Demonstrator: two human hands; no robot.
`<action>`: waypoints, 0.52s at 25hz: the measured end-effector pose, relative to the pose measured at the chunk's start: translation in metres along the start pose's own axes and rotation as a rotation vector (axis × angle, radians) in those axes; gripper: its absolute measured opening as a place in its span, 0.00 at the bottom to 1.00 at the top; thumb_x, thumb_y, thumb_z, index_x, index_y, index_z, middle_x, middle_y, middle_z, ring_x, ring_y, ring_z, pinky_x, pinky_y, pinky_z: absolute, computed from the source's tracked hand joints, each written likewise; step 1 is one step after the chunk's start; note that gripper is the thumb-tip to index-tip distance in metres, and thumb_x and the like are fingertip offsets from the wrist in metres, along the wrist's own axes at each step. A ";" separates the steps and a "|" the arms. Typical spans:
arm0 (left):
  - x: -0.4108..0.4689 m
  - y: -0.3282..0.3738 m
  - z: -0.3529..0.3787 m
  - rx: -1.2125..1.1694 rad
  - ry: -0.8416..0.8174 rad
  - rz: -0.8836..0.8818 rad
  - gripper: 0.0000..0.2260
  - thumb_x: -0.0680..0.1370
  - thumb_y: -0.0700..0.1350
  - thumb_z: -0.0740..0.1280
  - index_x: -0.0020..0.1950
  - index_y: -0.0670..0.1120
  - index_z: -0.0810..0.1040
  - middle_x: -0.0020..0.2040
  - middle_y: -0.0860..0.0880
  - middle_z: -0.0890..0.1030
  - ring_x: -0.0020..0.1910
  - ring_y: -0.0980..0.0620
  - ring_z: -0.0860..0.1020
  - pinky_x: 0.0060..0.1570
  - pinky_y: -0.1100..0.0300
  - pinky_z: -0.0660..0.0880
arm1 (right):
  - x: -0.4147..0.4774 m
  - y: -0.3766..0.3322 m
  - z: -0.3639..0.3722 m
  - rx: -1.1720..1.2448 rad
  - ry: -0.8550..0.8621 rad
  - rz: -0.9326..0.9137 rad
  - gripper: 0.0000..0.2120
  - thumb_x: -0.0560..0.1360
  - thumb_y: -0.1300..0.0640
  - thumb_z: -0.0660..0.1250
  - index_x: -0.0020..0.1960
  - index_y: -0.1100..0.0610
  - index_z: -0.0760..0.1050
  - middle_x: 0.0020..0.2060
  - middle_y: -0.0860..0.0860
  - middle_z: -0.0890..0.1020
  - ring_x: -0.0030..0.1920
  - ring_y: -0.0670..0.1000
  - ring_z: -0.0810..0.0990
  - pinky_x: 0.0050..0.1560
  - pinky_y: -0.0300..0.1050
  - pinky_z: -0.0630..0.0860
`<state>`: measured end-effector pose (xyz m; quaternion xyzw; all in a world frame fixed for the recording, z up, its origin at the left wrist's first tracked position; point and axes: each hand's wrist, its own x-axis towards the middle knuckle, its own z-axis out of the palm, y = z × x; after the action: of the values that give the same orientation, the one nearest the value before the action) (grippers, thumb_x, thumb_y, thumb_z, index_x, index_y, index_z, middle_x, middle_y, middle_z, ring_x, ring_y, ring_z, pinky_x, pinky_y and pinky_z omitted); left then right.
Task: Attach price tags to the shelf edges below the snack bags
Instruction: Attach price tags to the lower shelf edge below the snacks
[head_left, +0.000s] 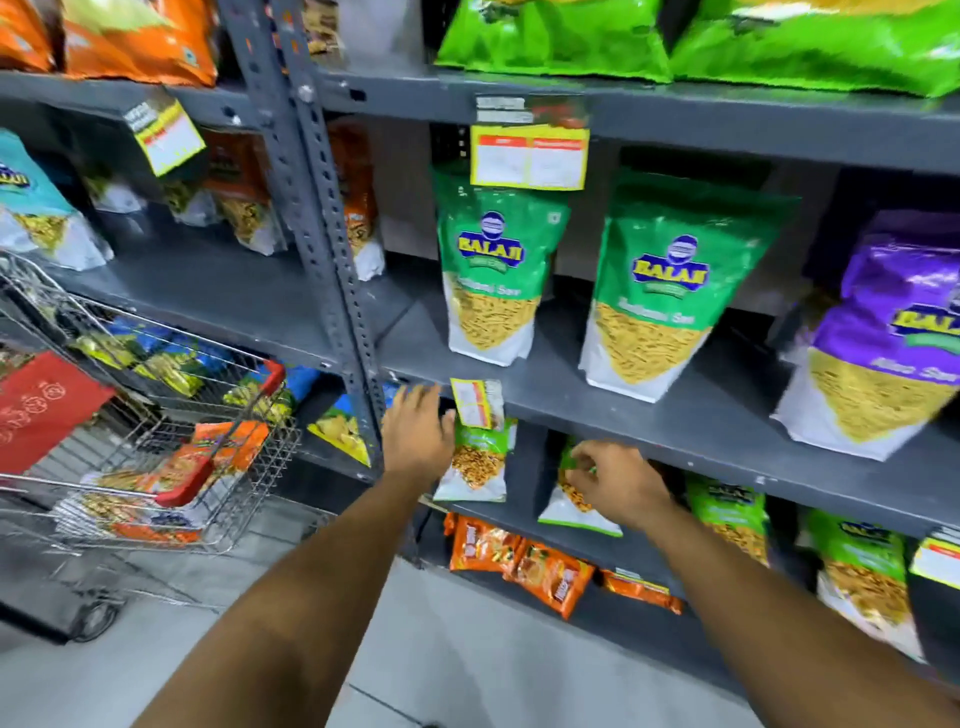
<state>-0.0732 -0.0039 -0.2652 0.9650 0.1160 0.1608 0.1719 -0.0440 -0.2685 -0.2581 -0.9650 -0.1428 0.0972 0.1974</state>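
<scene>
A small yellow price tag (477, 402) hangs from the front edge of the grey middle shelf (675, 431), below a green snack bag (491, 270). My left hand (418, 431) is just left of this tag, fingers spread, touching the shelf edge beside it. My right hand (615, 486) is lower and to the right, fingers pinched on the top of a small green snack bag (571, 499) on the shelf below. A larger yellow price tag (530, 156) hangs from the upper shelf edge (727, 122).
A wire shopping trolley (156, 441) with snack packs stands at the left. A perforated grey upright (332, 234) divides the shelving. Purple bag (893, 338) at right, orange packs (524, 564) on the bottom shelf, another tag (169, 136) at upper left.
</scene>
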 end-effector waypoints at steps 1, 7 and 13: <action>0.017 -0.004 -0.009 0.000 0.019 0.106 0.18 0.79 0.45 0.61 0.67 0.40 0.71 0.64 0.38 0.76 0.65 0.38 0.70 0.66 0.46 0.67 | 0.011 -0.018 0.016 0.076 -0.015 0.032 0.14 0.72 0.49 0.67 0.56 0.50 0.79 0.54 0.52 0.84 0.56 0.56 0.80 0.55 0.50 0.77; 0.097 -0.014 -0.042 -0.021 -0.176 0.519 0.12 0.78 0.42 0.62 0.61 0.43 0.78 0.58 0.41 0.82 0.56 0.37 0.77 0.56 0.45 0.75 | 0.063 -0.080 0.086 0.470 -0.026 0.240 0.19 0.73 0.58 0.68 0.63 0.63 0.74 0.48 0.58 0.83 0.54 0.59 0.80 0.56 0.53 0.76; 0.120 0.028 -0.033 -0.080 -0.528 0.551 0.11 0.77 0.46 0.65 0.55 0.43 0.80 0.54 0.40 0.83 0.56 0.39 0.78 0.54 0.47 0.76 | 0.083 -0.096 0.094 0.760 0.207 0.487 0.04 0.73 0.58 0.68 0.39 0.55 0.76 0.33 0.54 0.79 0.33 0.53 0.73 0.38 0.44 0.68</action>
<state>0.0308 0.0139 -0.1928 0.9607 -0.2024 -0.0486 0.1835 -0.0114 -0.1244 -0.3150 -0.8344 0.1544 0.0892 0.5216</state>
